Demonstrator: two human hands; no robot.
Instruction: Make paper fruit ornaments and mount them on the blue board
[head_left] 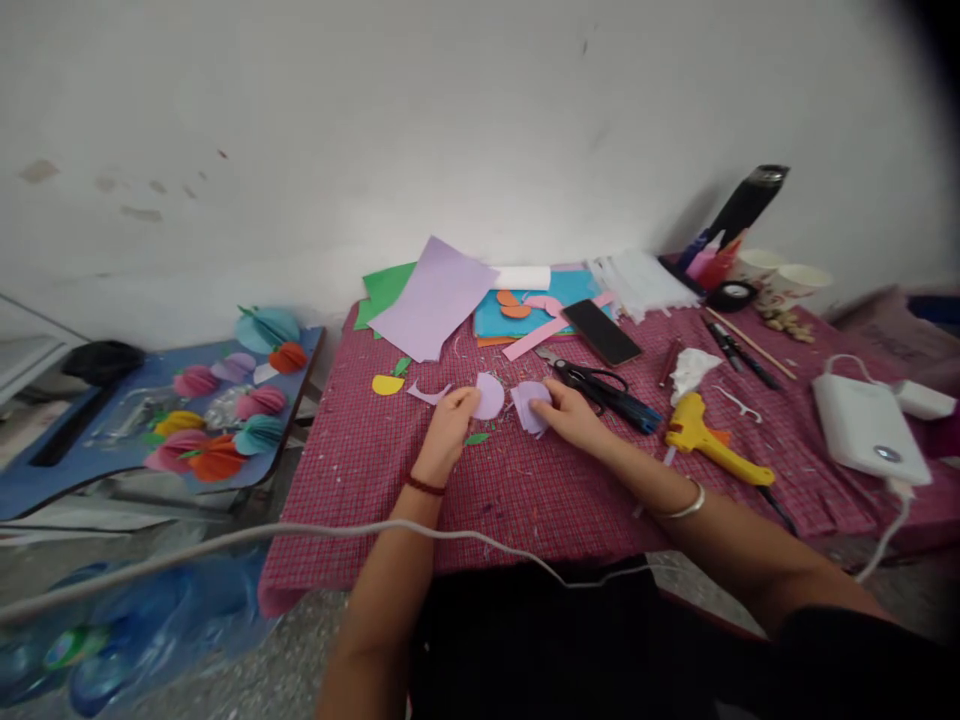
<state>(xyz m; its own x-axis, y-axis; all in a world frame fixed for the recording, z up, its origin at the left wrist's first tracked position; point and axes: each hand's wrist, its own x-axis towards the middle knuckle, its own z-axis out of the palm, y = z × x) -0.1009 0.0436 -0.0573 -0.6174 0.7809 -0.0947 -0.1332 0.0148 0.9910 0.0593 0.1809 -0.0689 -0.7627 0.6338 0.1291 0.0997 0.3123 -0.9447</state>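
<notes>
Between the fingers of my left hand (450, 425) is a round lilac paper piece (491, 397), held by its left edge. My right hand (571, 414) pinches a small stack of lilac paper pieces (529, 402), their edges slightly fanned. The two lots of paper are a little apart. A curved lilac scrap (429, 394) lies by my left hand, and a green paper leaf (477, 438) rests just below. Black scissors (592, 382) lie beyond my right hand, close to a dark phone (602, 332).
A lilac sheet (435, 300) and blue paper (491, 318) lie at the back. To the right are a yellow glue gun (712, 442), paper cups (796, 283) and a white power bank (870, 422). Paper fruits (217, 457) sit on a blue table (112, 410). A white cable (300, 528) crosses in front.
</notes>
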